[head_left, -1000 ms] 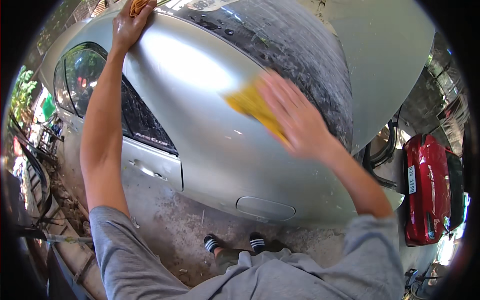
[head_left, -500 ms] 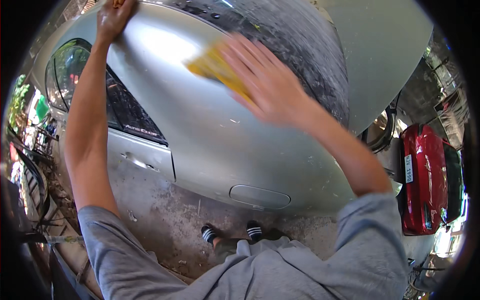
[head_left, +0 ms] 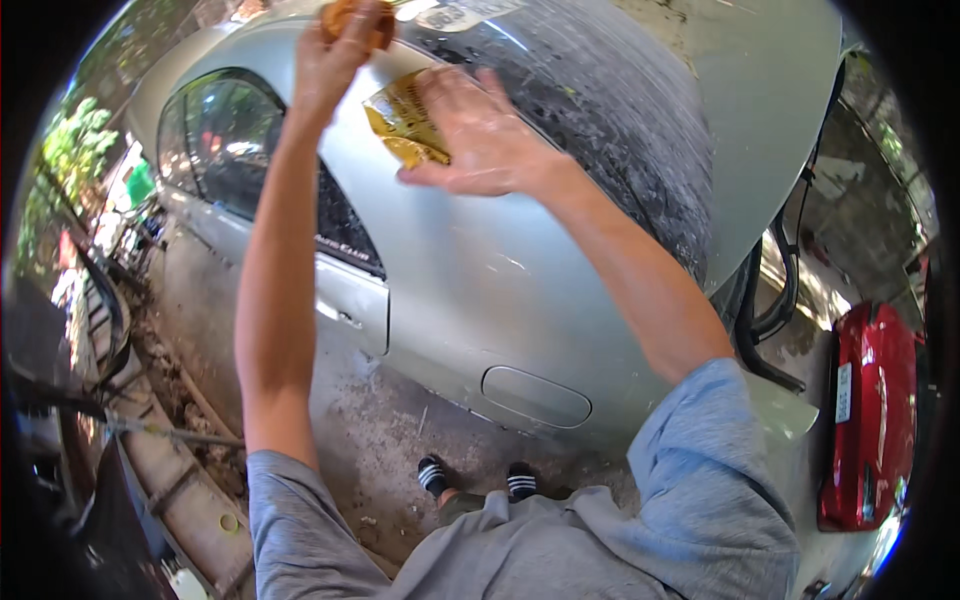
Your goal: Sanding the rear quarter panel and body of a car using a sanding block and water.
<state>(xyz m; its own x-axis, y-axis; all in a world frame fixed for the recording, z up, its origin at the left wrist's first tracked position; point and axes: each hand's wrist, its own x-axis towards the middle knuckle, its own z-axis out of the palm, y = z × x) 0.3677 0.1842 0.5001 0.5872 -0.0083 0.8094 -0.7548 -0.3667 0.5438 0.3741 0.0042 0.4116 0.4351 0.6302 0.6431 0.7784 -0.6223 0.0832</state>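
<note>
A silver car (head_left: 500, 290) fills the middle of the view, its rear side panel facing me. My right hand (head_left: 480, 135) presses a yellow cloth (head_left: 405, 125) flat against the panel, just beside the rear window pillar. My left hand (head_left: 340, 50) reaches up to the roof edge and is closed on an orange object (head_left: 350, 15), partly hidden by the fingers. Both arms are stretched forward and up. The dusty rear window (head_left: 590, 110) lies to the right of the cloth.
The raised trunk lid (head_left: 760, 130) stands at the upper right. A red car (head_left: 870, 410) is parked at the right edge. The fuel flap (head_left: 535, 395) is low on the panel. My sandalled feet (head_left: 475, 480) stand on wet concrete. Timber and junk (head_left: 150, 470) lie at the left.
My right hand has carried the yellow cloth up and to the left along the panel, toward the roof. My left hand has stayed at the roof edge.
</note>
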